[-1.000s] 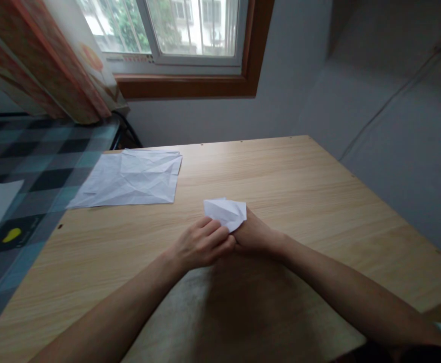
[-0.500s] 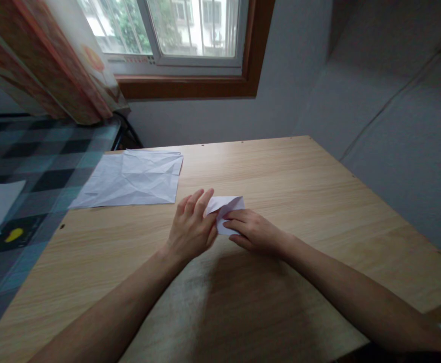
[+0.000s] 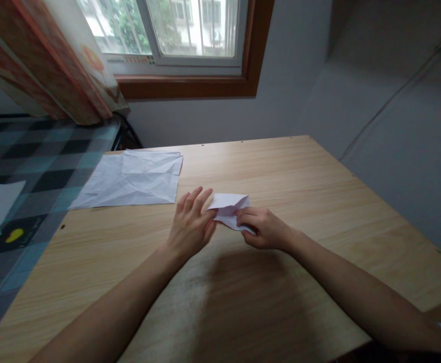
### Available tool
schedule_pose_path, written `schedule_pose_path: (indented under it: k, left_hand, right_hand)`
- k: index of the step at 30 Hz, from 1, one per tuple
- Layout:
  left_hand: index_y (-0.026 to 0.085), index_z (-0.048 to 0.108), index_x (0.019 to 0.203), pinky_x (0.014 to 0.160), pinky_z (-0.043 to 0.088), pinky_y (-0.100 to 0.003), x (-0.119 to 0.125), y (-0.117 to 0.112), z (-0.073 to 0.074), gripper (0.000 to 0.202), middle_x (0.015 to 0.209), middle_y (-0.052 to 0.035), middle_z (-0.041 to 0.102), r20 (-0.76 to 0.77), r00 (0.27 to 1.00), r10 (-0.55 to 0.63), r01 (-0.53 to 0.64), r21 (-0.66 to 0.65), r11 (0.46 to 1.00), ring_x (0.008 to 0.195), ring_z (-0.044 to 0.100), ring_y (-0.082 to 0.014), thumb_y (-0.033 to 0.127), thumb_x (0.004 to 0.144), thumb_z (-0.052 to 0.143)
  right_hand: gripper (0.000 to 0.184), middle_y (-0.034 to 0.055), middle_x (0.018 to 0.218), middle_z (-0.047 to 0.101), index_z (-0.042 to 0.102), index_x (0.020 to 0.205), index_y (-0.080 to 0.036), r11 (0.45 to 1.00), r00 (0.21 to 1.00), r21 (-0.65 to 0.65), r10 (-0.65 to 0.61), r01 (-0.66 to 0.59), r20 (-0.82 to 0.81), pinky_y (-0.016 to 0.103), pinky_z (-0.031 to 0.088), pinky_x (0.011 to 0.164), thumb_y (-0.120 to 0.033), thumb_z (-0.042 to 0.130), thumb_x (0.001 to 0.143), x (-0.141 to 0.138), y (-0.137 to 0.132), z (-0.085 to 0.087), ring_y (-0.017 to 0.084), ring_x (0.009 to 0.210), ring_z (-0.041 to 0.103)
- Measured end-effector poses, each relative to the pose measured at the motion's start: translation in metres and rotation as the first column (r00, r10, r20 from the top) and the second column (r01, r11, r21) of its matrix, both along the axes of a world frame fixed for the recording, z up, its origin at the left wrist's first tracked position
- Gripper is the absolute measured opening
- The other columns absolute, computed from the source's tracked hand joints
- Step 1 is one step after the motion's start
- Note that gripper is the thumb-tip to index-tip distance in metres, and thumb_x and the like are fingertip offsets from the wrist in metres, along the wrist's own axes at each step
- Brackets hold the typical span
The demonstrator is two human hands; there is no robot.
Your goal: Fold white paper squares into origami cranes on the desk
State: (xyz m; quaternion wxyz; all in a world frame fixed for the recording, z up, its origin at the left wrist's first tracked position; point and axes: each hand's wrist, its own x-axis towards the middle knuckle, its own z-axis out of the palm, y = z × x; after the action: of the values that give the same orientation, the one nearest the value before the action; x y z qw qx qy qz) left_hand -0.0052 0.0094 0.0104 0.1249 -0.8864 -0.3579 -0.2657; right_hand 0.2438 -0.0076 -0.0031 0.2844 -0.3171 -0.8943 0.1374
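Observation:
A small folded sheet of white paper point(image 3: 228, 200) is between my hands over the middle of the wooden table, its upper flap lifted off the lower layer. My left hand point(image 3: 192, 224) has it by the left end, thumb side on the paper, with the other fingers stretched out and away. At the lower right, my right hand point(image 3: 264, 227) pinches the lower layer, fingers bent and thumb underneath. Part of the paper is hidden behind the fingers of both hands.
Several creased white sheets point(image 3: 145, 176) lie at the table's back left corner. Left of the wooden table point(image 3: 299, 171) stands another surface with a checked cloth point(image 3: 54, 151), with torn white paper point(image 3: 1, 209) on it. A window and curtain point(image 3: 50, 55) are beyond.
My right hand has moved slightly right, drawing the paper's lower layer out so that the fold gapes wider. My left hand has barely moved.

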Motion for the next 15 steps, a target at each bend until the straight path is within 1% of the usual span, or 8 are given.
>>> schedule_pose_path:
  k: [2,6,8,11,13,15]
  left_hand:
    - [0.021,0.067,0.093,0.110,0.039,-0.055,0.000,0.000,0.001,0.008,0.141,-0.0132,0.053,0.013,1.000,-0.014,0.014,0.007,1.000,0.138,0.041,-0.0343,0.026,0.090,0.062]
    - [0.021,0.066,0.089,0.108,0.040,-0.053,0.001,-0.002,0.002,0.006,0.136,-0.0118,0.058,0.026,0.998,-0.051,0.050,0.042,0.998,0.134,0.045,-0.0321,0.026,0.089,0.063]
    - [0.020,0.065,0.084,0.108,0.040,-0.052,0.002,-0.002,0.001,0.009,0.132,-0.0115,0.060,0.033,0.996,-0.081,0.078,0.083,0.993,0.131,0.048,-0.0313,0.028,0.089,0.064]
    - [0.020,0.065,0.078,0.108,0.040,-0.052,0.003,-0.002,0.000,0.014,0.127,-0.0110,0.063,0.043,0.992,-0.122,0.116,0.113,0.987,0.126,0.052,-0.0305,0.030,0.088,0.065]
    - [0.020,0.066,0.080,0.108,0.040,-0.051,0.003,-0.001,-0.001,0.013,0.127,-0.0107,0.063,0.057,0.989,-0.135,0.129,0.102,0.986,0.126,0.052,-0.0302,0.030,0.087,0.066]
    - [0.021,0.068,0.086,0.109,0.039,-0.052,0.003,-0.001,-0.002,0.009,0.131,-0.0107,0.061,0.060,0.986,-0.155,0.151,0.077,0.986,0.129,0.049,-0.0309,0.029,0.087,0.066]
  right_hand:
    - [0.014,0.0094,0.095,0.072,0.063,0.090,-0.019,1.000,0.999,-0.020,0.021,-0.022,-0.038,0.034,0.056,0.084,-0.015,0.056,0.080,0.000,-0.001,0.002,0.022,0.093,0.069]
    - [0.005,0.0086,0.093,0.072,0.061,0.085,-0.020,0.998,0.994,-0.019,0.061,-0.063,-0.088,0.032,0.055,0.081,-0.018,0.057,0.083,-0.003,-0.002,0.000,0.021,0.087,0.068]
    - [0.003,0.0080,0.090,0.071,0.061,0.086,-0.020,0.999,0.993,-0.007,0.047,-0.048,-0.107,0.031,0.054,0.076,-0.019,0.058,0.083,-0.005,-0.002,-0.002,0.019,0.081,0.066]
    - [0.008,0.0080,0.088,0.069,0.061,0.092,-0.019,1.000,0.987,0.007,-0.001,0.002,-0.160,0.029,0.052,0.070,-0.020,0.059,0.084,-0.007,-0.002,-0.004,0.018,0.075,0.063]
    - [0.011,0.0078,0.088,0.069,0.061,0.093,-0.019,1.000,0.982,0.015,-0.010,0.013,-0.188,0.029,0.052,0.069,-0.017,0.057,0.084,-0.009,-0.001,-0.003,0.018,0.075,0.063]
    - [0.010,0.0069,0.086,0.070,0.061,0.093,-0.019,0.999,0.982,0.033,0.014,-0.008,-0.188,0.029,0.052,0.072,-0.017,0.057,0.084,-0.010,-0.001,-0.003,0.018,0.077,0.064]
